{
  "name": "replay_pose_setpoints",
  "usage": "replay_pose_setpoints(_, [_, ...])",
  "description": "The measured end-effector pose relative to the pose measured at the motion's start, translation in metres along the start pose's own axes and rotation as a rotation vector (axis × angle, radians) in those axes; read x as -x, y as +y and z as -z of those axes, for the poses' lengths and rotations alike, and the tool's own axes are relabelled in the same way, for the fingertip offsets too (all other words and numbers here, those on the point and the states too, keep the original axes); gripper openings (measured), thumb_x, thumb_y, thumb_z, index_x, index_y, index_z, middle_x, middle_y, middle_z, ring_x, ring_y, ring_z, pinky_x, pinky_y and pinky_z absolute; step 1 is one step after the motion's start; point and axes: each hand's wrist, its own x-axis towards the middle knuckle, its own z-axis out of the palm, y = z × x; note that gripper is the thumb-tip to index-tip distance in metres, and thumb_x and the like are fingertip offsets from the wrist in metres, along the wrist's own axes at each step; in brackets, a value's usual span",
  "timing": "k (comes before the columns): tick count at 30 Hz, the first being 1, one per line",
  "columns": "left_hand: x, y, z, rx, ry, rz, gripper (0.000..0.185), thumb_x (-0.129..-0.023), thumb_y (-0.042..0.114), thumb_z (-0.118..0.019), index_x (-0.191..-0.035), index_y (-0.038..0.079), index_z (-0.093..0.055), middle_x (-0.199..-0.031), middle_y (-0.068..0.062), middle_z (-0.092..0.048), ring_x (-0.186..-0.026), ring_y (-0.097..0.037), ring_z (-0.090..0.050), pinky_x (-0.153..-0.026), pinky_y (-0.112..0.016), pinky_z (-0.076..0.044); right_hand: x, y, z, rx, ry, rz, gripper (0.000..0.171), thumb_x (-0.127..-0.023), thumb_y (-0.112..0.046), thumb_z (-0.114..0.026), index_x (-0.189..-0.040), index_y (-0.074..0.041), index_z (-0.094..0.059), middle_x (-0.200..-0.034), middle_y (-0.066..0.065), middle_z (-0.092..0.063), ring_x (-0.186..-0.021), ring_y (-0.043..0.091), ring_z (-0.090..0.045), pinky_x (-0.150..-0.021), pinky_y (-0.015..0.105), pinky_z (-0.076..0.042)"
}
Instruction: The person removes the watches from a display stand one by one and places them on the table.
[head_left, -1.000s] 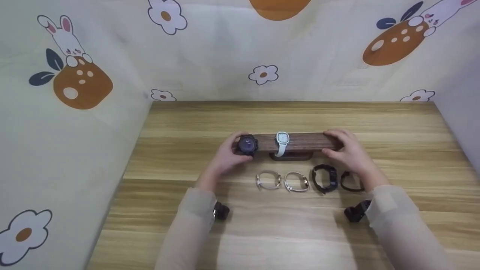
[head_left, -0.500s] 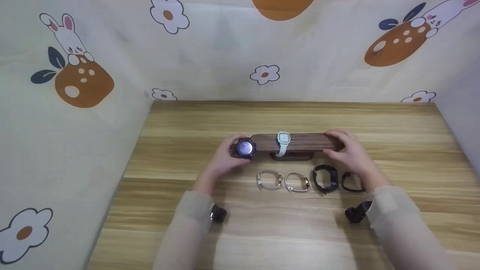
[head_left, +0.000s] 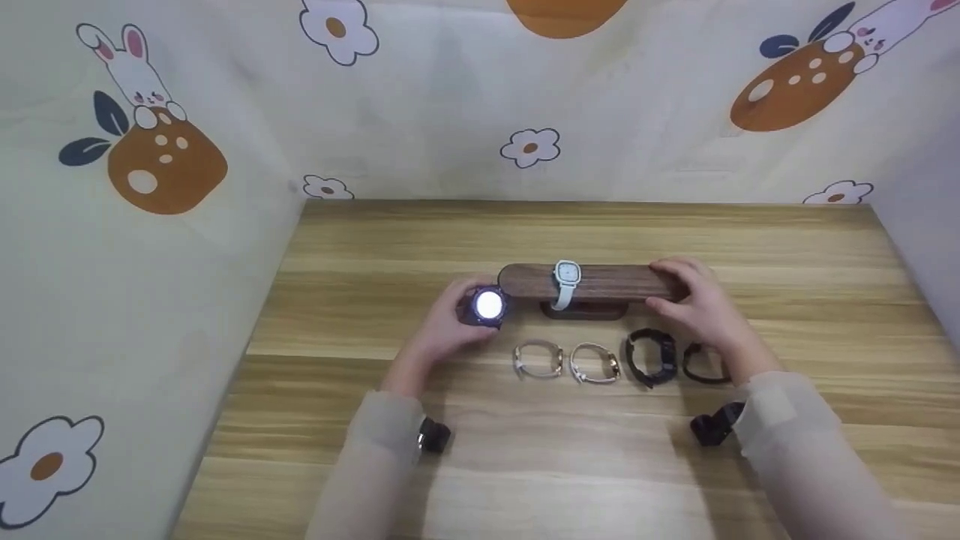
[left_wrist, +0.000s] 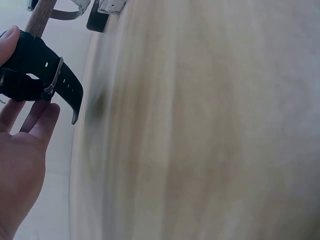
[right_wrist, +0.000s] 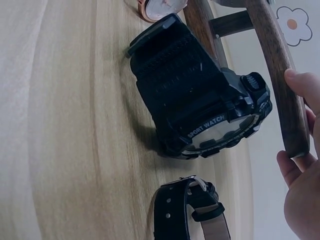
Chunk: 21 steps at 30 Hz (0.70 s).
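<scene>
I have the left hand curled round a black round watch, its dial glinting up at the head camera, just off the left end of the wooden watch bar. The bar's long axis runs left to right across the middle of the desk, so the watch lies directly beyond that free end. My right hand grips the bar's right end, fingers over the top and thumb at the front. A white watch hangs strapped round the bar near its middle. Along the desk between the bar and its near edge lie two pale watches, a chunky black sport watch and a slimmer black strap watch.
</scene>
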Motion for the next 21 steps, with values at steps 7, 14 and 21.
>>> replay_pose_setpoints(7, [0.003,-0.006,-0.005,0.100,-0.010,-0.006,0.069,-0.065,0.007,-0.083,-0.127,0.012,-0.055,-0.125,-0.008,-0.051,-0.117,-0.024,-0.047,-0.105,-0.041,-0.032,0.000,0.000,0.001,0.020,0.007,0.006,0.054,-0.079,-0.012,-0.074,-0.127,-0.002,-0.052,-0.131,0.023,-0.043,-0.119,0.041,-0.039,-0.102,0.059,-0.029])
replay_pose_setpoints(14, [0.007,-0.009,-0.004,0.025,-0.023,-0.009,0.070,-0.063,0.009,-0.084,-0.127,0.013,-0.055,-0.126,-0.005,-0.051,-0.120,-0.023,-0.044,-0.108,-0.043,-0.026,-0.002,-0.001,0.002,0.020,-0.008,0.016,0.054,-0.078,-0.011,-0.074,-0.127,-0.001,-0.052,-0.131,0.025,-0.042,-0.119,0.042,-0.039,-0.101,0.060,-0.029])
replay_pose_setpoints(21, [0.011,-0.008,0.001,-0.082,-0.091,0.006,0.072,-0.065,0.017,-0.083,-0.131,0.014,-0.053,-0.134,-0.006,-0.047,-0.125,-0.026,-0.040,-0.109,-0.047,-0.025,-0.002,0.000,0.002,0.035,-0.013,0.017,0.055,-0.078,-0.011,-0.075,-0.127,-0.002,-0.052,-0.131,0.025,-0.043,-0.118,0.042,-0.040,-0.101,0.060,-0.030])
